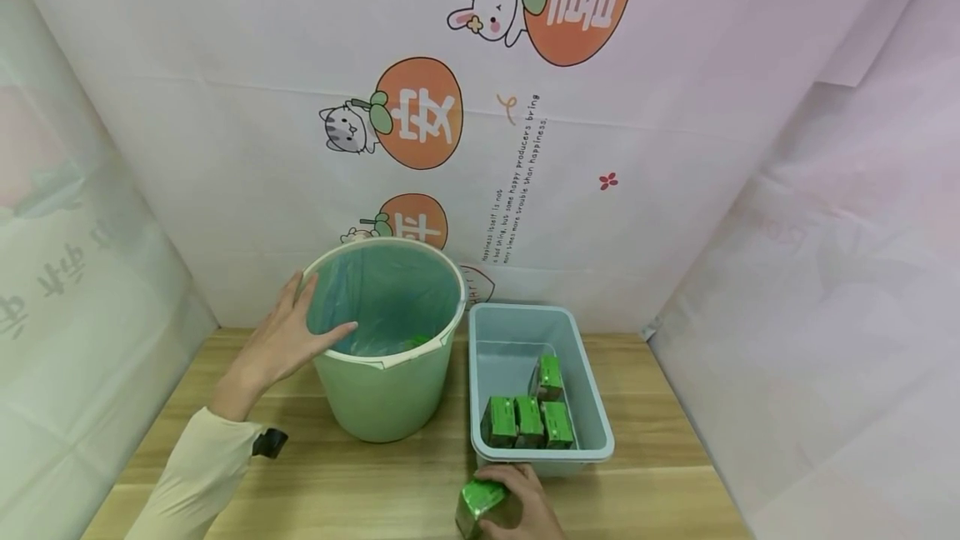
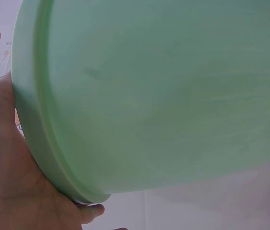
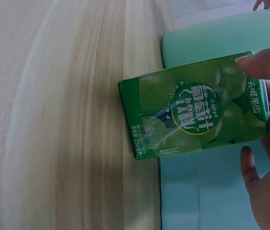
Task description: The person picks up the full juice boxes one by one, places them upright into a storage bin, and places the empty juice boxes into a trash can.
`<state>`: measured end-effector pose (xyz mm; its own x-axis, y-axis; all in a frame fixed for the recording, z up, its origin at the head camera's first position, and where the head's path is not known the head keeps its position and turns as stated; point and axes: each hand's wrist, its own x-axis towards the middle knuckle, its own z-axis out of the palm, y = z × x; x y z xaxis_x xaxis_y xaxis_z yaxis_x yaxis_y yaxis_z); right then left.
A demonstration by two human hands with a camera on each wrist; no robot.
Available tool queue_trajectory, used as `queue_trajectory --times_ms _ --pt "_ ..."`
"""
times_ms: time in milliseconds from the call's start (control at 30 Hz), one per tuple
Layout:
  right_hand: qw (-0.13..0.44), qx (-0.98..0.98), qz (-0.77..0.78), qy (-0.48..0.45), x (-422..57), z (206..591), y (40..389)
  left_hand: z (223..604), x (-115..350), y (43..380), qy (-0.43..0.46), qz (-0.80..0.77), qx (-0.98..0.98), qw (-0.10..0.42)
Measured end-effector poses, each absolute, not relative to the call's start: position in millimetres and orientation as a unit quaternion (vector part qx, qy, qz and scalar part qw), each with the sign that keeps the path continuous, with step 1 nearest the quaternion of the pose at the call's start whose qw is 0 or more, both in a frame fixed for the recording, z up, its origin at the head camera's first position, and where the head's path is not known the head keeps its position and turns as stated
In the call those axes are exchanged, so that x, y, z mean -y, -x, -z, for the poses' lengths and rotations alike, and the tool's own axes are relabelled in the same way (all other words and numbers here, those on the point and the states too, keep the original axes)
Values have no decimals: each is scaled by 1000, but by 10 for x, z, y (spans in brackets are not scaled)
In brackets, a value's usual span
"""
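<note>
A green grape juice box [image 3: 197, 108] stands tilted near the wooden table's front, held at its top end by my right hand [image 1: 522, 502], with thumb and fingers on its sides. My left hand [image 1: 281, 336] rests at the left rim of a pale green bin [image 1: 382, 398], its fingers spread and the thumb reaching over the opening. The wrist view shows the left palm [image 2: 15, 177] against the outer rim. A clear bag lines the bin, and something bright green shows low inside it. Several like juice boxes [image 1: 528, 422] stand in a blue-grey tub [image 1: 592, 394] right of the bin.
Bin and tub stand side by side on the wooden table [image 1: 645, 490], near the back wall. White printed cloth [image 1: 637, 123] hangs behind and at both sides. The tub's front wall rises just beyond my right hand.
</note>
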<state>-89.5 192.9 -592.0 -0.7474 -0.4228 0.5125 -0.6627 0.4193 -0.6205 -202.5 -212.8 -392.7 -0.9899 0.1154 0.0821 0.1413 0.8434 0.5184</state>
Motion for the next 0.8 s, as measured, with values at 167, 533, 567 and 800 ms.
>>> queue_trajectory --times_ms 167,533,567,800 --pt "116 826 -448 -322 -1937 5923 871 3927 2128 2028 67 271 960 25" --pt "24 815 -511 -273 -1934 5876 839 3939 2119 2017 67 274 959 24" --pt "19 815 -513 -269 -1930 5868 836 3938 2119 2018 67 274 959 24" --pt "-23 825 -518 -224 -1901 5824 834 3933 2124 2022 68 275 959 26"
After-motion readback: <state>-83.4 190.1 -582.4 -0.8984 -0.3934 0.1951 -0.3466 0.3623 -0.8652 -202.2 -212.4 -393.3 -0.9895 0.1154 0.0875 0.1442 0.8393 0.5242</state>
